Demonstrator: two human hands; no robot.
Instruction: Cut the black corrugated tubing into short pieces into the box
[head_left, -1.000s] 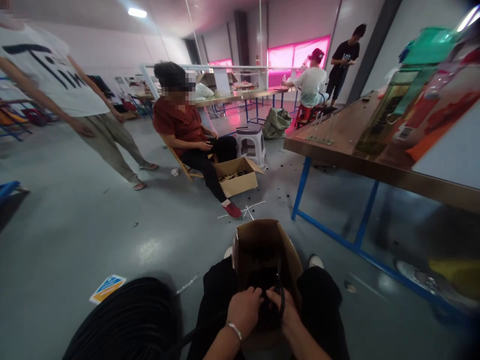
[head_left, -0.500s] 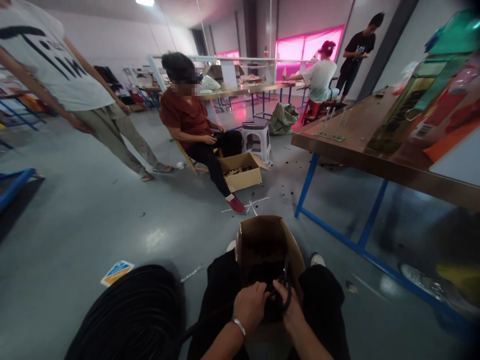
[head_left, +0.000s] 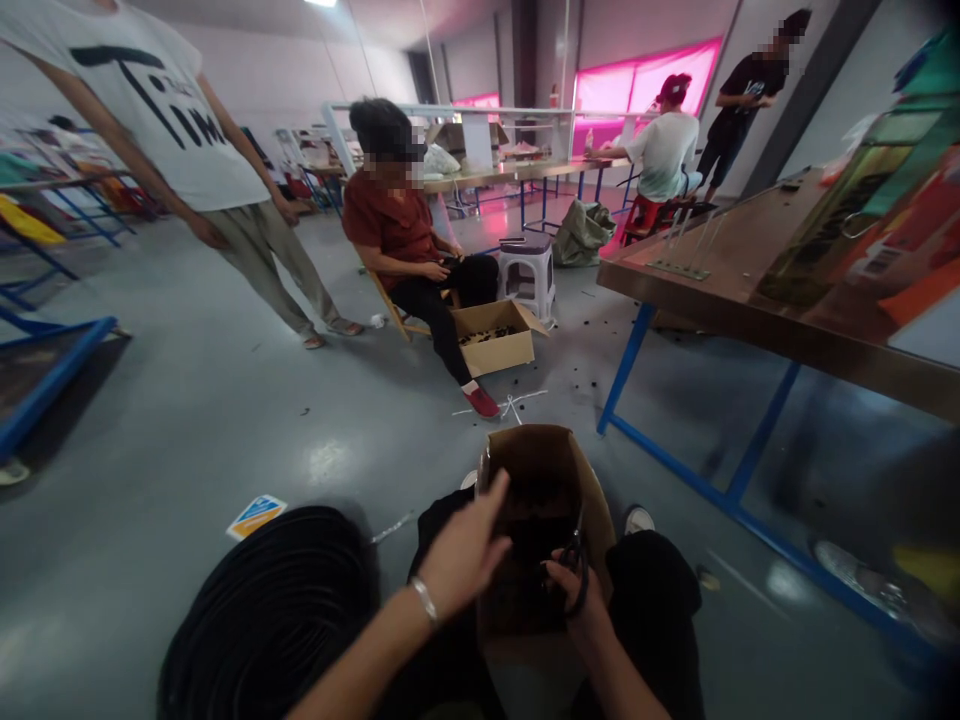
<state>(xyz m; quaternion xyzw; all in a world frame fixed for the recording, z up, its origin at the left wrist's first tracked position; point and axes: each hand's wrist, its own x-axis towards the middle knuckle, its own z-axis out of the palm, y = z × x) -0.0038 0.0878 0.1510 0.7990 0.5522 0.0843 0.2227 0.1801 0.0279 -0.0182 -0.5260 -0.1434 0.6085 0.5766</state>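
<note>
My right hand (head_left: 581,595) is wrapped round a pair of black-handled scissors (head_left: 577,568), held over the open cardboard box (head_left: 596,500) between my knees. My left hand (head_left: 465,555), with a bracelet at the wrist, is raised at the box's left edge. Its index finger and thumb stretch apart, and I see nothing in it. Dark contents lie in the shadow inside the box, too dim to make out. On the floor to my left rests a large coil of black tubing or cord (head_left: 270,620).
A blue-and-orange card (head_left: 256,516) lies beyond the coil. A seated co-worker (head_left: 397,230) has a cardboard box (head_left: 499,350) of small dark pieces. Another person (head_left: 180,130) stands at left. A blue-legged table (head_left: 697,290) stands at right, with black bits scattered on the floor.
My left hand has moved from beside the right hand up and to the left, and its fingers have opened. The scissors stay in my right hand. The view has shifted slightly left.
</note>
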